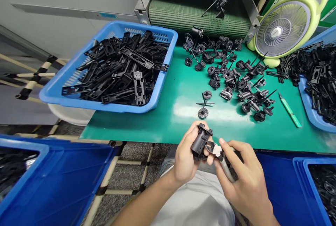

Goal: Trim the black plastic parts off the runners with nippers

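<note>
My left hand (pixel 187 154) grips a black moulded plastic part (pixel 201 141) low in the head view, just over the front edge of the green work mat (pixel 162 121). My right hand (pixel 245 173) is shut on a pair of side cutters (pixel 214 149) with grey handles. The metal jaws of the cutters rest against the base of the black part, close to my left fingers. My fingers hide part of the piece. Further up the mat lies a spread of similar black moulded parts (pixel 231 79), out of reach of both hands' current contact.
A light blue basket (pixel 105 96) heaped with black plastic frames stands left of the mat. A green-handled craft knife (pixel 290 110) lies at right, by another blue tray (pixel 307 103). Behind are a green belt conveyor (pixel 199 19) and a desk fan (pixel 283 29). Dark blue bins (pixel 52 184) sit low on both sides.
</note>
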`<state>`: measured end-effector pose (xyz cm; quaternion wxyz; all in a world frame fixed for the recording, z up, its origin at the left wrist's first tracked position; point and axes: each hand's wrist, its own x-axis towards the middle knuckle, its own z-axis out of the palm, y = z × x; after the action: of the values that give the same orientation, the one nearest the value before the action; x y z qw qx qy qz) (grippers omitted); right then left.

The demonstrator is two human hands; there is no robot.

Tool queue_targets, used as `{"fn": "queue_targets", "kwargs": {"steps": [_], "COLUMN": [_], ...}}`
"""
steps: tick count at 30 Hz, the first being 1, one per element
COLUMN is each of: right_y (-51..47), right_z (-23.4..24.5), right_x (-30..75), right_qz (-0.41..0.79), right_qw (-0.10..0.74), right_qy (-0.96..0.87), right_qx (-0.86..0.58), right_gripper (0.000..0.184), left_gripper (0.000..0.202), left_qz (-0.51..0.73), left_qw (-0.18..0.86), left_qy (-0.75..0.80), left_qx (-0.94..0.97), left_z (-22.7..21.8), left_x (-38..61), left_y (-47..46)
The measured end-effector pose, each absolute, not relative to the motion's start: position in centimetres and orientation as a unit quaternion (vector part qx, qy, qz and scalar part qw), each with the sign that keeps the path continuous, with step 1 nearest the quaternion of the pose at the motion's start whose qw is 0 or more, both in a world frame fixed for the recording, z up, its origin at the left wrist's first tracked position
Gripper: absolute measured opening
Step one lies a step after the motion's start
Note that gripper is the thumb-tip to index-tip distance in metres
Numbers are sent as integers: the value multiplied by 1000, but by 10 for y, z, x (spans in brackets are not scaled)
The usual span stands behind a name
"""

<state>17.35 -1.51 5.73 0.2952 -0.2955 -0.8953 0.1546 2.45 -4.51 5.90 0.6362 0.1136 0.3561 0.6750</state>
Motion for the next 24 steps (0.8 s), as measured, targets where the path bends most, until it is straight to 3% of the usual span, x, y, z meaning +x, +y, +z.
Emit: {"fn": "queue_targets", "kwargs": {"steps": [13, 24], "right_y": [-19, -8], "right_z": [60, 64], "right_x": [179, 188], "right_qz": [151, 67], "right_qw": [288, 226], "right_qy": [-892, -922], "right_qx": [-313, -307], "right_gripper": [55, 40], "left_gripper": [32, 37], "left_qz": [678, 668], "left_qw": [565, 551], "left_qy": [439, 486], "left_qx": [166, 121], "left_z": [54, 54], "left_x": [32, 46], "left_y": [-47, -35]}}
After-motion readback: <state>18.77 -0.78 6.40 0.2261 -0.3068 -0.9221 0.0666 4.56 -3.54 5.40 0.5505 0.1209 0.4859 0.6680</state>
